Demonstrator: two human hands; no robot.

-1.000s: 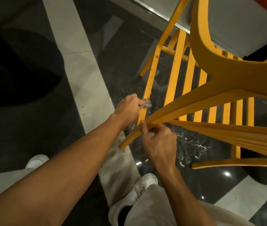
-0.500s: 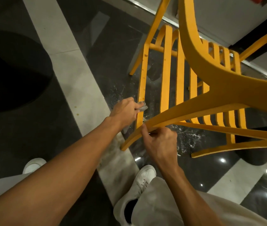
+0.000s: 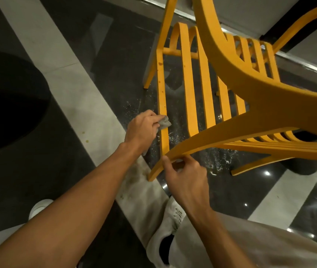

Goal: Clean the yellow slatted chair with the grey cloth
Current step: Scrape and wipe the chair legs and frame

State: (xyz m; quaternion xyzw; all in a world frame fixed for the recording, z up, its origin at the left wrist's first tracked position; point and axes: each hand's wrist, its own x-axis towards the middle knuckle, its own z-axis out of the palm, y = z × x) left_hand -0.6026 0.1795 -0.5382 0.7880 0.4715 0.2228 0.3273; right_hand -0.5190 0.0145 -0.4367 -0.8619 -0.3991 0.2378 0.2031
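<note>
Left grip (image 3: 142, 130) clamps mostly hidden grey cloth (image 3: 164, 121); right grip (image 3: 186, 178) pinches yellow chair (image 3: 269, 97).

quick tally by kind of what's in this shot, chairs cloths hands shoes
yellow chair: 1
grey cloth: 1
hands: 2 (left hand holds the cloth, right hand grips the chair frame)
white shoes: 2 (left shoe, right shoe)
total: 6
</note>
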